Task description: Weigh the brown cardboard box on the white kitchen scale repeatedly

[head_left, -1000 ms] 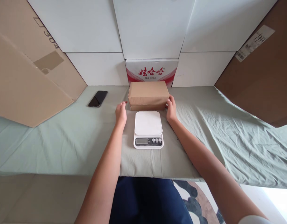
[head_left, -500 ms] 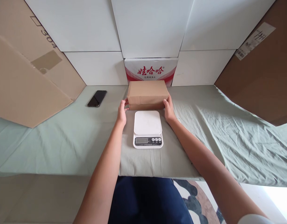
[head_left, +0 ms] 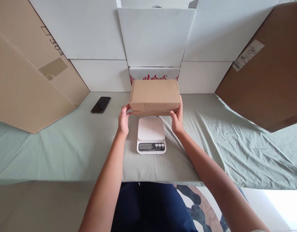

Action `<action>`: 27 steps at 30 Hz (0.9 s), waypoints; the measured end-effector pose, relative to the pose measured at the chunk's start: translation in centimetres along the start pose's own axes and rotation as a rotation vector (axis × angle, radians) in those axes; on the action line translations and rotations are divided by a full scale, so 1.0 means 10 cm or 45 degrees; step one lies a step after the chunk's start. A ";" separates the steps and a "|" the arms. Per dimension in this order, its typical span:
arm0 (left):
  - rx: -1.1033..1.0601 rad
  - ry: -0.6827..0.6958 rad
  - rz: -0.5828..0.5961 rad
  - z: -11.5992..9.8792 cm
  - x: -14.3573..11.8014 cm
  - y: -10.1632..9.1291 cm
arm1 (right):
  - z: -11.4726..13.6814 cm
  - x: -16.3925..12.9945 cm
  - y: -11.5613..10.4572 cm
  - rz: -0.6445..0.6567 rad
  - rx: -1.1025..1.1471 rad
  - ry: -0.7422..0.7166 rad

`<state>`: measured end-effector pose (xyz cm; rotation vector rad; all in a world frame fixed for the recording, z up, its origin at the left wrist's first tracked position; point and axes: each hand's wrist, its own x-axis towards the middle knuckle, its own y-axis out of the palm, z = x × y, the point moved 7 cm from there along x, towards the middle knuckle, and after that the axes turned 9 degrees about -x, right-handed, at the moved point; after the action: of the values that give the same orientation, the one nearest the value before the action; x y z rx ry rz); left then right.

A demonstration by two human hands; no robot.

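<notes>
A brown cardboard box point(head_left: 155, 91) is held between my two hands, raised above the cloth just behind the scale. My left hand point(head_left: 124, 120) grips its left end near the lower front corner. At the right end, my right hand point(head_left: 177, 119) holds it with the thumb on the front face and the other fingers partly hidden behind the side. In front of the box lies a white digital kitchen scale point(head_left: 151, 130), its plate bare and its display point(head_left: 145, 146) showing no digits I can read.
A black phone point(head_left: 101, 104) lies left on the green cloth point(head_left: 66, 151). Large cardboard sheets point(head_left: 34, 77) point(head_left: 264, 77) stand at both sides. White panels point(head_left: 155, 37) and a white-and-red printed carton point(head_left: 136, 73) close off the back.
Both hands have lifted the cardboard box off the cloth and brought it slightly closer. It now covers more of the printed carton behind. The view has tilted a little.
</notes>
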<state>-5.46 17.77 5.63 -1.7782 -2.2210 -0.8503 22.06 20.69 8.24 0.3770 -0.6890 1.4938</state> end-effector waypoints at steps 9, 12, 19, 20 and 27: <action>0.185 0.040 0.079 -0.38 -1.04 0.08 | 0.27 -0.94 -0.32 -0.028 0.101 0.260; 0.200 0.009 0.045 -0.39 -1.19 0.01 | 0.25 -1.04 -0.27 0.037 0.094 0.315; 0.262 -0.008 -0.021 -0.36 -1.17 -0.06 | 0.22 -1.01 -0.20 0.058 0.069 0.306; 0.275 -0.004 -0.021 -0.36 -1.17 -0.06 | 0.21 -1.01 -0.20 0.053 0.064 0.303; 0.338 0.042 -0.039 -0.38 -1.17 -0.08 | 0.22 -1.01 -0.16 0.106 0.032 0.283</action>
<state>-3.88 5.83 3.04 -1.6005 -2.2247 -0.5544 23.88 11.32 3.87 0.1989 -0.5144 1.5964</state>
